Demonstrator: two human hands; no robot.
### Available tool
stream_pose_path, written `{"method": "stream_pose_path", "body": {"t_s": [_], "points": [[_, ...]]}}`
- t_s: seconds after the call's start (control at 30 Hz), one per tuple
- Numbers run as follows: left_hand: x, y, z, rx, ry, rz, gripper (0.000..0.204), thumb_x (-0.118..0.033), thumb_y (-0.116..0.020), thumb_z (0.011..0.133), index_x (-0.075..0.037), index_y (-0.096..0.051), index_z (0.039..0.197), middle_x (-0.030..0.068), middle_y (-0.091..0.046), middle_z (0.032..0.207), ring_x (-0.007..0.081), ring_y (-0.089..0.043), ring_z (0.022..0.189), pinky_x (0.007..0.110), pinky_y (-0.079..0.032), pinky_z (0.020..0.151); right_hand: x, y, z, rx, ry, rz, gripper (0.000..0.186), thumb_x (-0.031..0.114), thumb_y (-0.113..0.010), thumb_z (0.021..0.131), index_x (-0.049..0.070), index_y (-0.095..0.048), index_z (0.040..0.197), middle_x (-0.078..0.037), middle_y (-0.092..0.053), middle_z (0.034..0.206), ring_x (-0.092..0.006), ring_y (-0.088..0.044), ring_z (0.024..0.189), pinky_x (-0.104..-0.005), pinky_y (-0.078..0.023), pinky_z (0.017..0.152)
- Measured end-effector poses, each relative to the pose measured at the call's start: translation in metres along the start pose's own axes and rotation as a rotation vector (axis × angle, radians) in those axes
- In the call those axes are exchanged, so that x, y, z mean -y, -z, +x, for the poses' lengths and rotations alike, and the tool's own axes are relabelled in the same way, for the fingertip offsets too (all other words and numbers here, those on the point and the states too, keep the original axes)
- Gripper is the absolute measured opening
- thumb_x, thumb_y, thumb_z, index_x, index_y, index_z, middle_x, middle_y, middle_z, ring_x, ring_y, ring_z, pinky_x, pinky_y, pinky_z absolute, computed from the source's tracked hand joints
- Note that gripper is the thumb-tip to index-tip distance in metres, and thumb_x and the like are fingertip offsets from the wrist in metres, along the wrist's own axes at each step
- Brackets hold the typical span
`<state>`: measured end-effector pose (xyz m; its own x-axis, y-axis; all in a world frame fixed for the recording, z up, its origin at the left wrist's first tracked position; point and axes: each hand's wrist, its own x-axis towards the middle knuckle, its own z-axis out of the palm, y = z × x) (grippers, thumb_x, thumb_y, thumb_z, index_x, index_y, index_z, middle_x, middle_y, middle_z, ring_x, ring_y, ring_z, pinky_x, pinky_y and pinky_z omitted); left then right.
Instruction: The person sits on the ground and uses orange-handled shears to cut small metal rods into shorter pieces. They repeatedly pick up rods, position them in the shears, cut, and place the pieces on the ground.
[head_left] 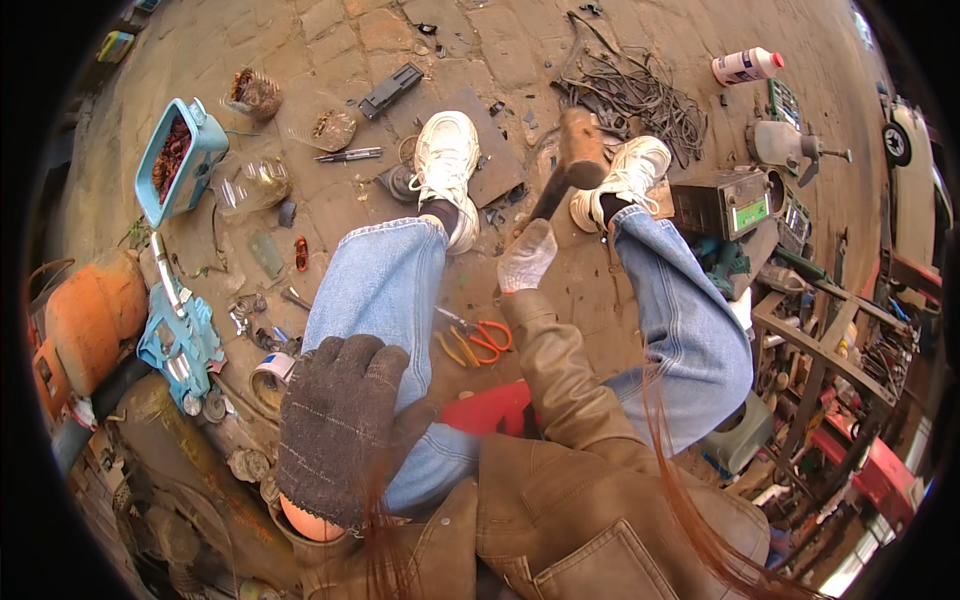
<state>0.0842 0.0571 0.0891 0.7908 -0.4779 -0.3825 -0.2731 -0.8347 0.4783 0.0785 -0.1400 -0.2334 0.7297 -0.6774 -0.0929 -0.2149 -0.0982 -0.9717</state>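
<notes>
My right hand [527, 258], in a whitish work glove, grips the dark handle of a hammer [582, 150]. The hammer's thick brown head is raised in front of my right shoe [630, 175]. Below it on the ground is a flat metal plate [490, 140] with small dark broken bits around it, partly under my left shoe [446, 160]. My left hand [345, 425], in a dark knitted glove, lies flat over my left knee with its fingers stretched out and holds nothing. Orange-handled scissors [490, 340] and yellow-handled pliers [458, 350] lie between my legs.
A tangle of dark cable [640, 95] lies ahead. On the left stand a blue tub of reddish scrap [180, 160], cut plastic bottles [250, 185] and an orange cylinder [95, 310]. On the right are a battery [722, 203], a spray gun [785, 143] and a tool-filled metal frame [835, 345].
</notes>
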Motion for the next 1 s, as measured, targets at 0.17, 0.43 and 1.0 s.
{"method": "stream_pose_path", "body": {"t_s": [0.17, 0.43, 1.0], "points": [[-0.007, 0.0, 0.003, -0.085, -0.015, -0.026, 0.035, -0.023, -0.076, 0.071, -0.003, -0.061, 0.096, 0.0145, -0.06, 0.097, 0.034, -0.057, 0.09, 0.045, -0.045, 0.078, -0.056, -0.002, 0.002, 0.445, -0.276, -0.684, 0.064, 0.053, -0.033, 0.097, -0.001, -0.066, 0.102, -0.028, -0.065, 0.09, -0.0456, -0.06, 0.093, -0.0488, -0.044, 0.086], [0.005, -0.006, -0.003, -0.038, 0.056, -0.012, 0.034, -0.022, -0.074, 0.072, -0.002, -0.061, 0.096, 0.0151, -0.06, 0.095, 0.0356, -0.058, 0.088, 0.045, -0.046, 0.078, 0.005, 0.032, 0.008, 0.173, -0.303, 0.217, 0.063, 0.057, -0.048, 0.094, -0.004, -0.059, 0.085, -0.016, -0.05, 0.064, -0.0229, -0.053, 0.062, -0.0386, -0.043, 0.06], [0.009, -0.007, 0.006, -0.012, -0.01, -0.031, 0.032, -0.028, -0.071, 0.078, -0.003, -0.062, 0.094, 0.016, -0.062, 0.091, 0.0361, -0.058, 0.087, 0.046, -0.046, 0.078, -0.038, 0.045, -0.013, -0.08, -0.458, -0.662, 0.06, 0.054, -0.052, 0.09, -0.004, -0.066, 0.095, -0.029, -0.065, 0.089, -0.045, -0.063, 0.087, -0.0497, -0.048, 0.079]]}}
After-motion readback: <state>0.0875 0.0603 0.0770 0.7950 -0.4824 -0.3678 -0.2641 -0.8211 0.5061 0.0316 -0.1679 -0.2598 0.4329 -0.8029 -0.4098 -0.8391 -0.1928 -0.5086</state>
